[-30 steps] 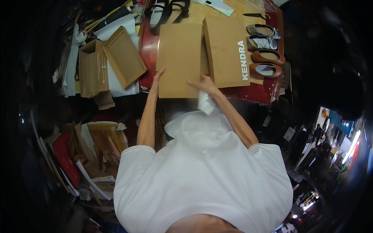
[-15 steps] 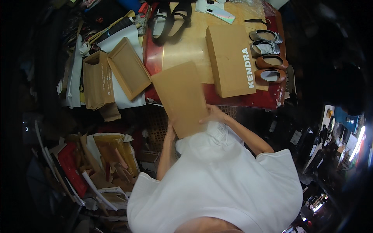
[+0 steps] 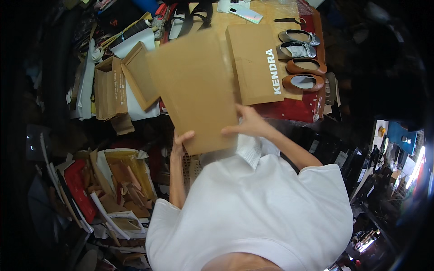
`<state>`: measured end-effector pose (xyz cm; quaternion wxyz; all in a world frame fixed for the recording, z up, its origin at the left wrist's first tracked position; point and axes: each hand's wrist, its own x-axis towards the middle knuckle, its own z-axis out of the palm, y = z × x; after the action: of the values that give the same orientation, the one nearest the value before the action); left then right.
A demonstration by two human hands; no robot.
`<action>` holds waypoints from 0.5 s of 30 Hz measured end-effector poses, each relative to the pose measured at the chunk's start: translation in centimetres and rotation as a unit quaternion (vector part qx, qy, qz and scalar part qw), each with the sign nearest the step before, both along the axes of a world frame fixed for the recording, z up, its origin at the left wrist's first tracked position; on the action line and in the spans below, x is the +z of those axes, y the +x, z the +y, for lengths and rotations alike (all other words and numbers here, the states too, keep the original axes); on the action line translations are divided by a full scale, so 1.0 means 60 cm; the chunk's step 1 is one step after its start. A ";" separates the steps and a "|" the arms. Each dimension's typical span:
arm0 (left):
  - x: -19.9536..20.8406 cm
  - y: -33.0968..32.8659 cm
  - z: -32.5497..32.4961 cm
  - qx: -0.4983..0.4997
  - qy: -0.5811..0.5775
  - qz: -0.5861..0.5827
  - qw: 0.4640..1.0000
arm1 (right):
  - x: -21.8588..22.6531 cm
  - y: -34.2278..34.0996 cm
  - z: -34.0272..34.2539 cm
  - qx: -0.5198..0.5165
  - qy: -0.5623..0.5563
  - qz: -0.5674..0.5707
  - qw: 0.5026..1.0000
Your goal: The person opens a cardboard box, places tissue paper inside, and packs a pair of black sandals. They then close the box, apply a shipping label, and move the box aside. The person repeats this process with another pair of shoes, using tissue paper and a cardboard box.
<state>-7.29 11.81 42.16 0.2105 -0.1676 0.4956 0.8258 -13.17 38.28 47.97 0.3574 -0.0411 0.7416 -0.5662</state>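
Observation:
Both my hands hold a plain brown cardboard piece (image 3: 196, 92), shaped like a shoebox lid or box and seen on its flat face. My left hand (image 3: 180, 142) grips its near left edge, thumb on top. At the near right edge my right hand (image 3: 248, 124) has its thumb on top too; the fingers underneath are hidden. The piece is tilted and covers part of the table (image 3: 282, 108). Just right of it lies a closed brown shoebox (image 3: 253, 67) with white lettering.
Left stand an open cardboard box (image 3: 106, 92) and a loose lid (image 3: 140, 77). Silver flats (image 3: 296, 50) and brown flats (image 3: 305, 74) line the right side. Black sandals (image 3: 199, 18), a phone (image 3: 245, 13) and a black-bladed tool (image 3: 289, 20) lie at the back. Scraps (image 3: 126, 180) fill the lower left.
The cardboard piece has come up and looks larger, now partly covering the black sandals. Both hands moved with it, keeping hold. The table has shifted slightly left and up in view.

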 end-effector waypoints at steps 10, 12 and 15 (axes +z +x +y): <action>0.028 -0.176 0.281 -0.079 -0.044 0.028 0.995 | 0.009 -0.137 0.277 -0.042 0.059 -0.017 0.997; 0.017 -0.186 0.305 -0.060 -0.077 0.075 0.992 | -0.029 -0.160 0.293 -0.046 0.119 -0.023 0.992; 0.005 -0.173 0.311 0.004 -0.211 0.152 0.966 | -0.058 -0.157 0.317 -0.041 0.093 0.028 0.994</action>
<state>-17.69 30.47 42.44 0.0896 -0.0829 0.6840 0.7192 -22.61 57.28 44.50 0.3151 0.0073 0.8019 -0.5075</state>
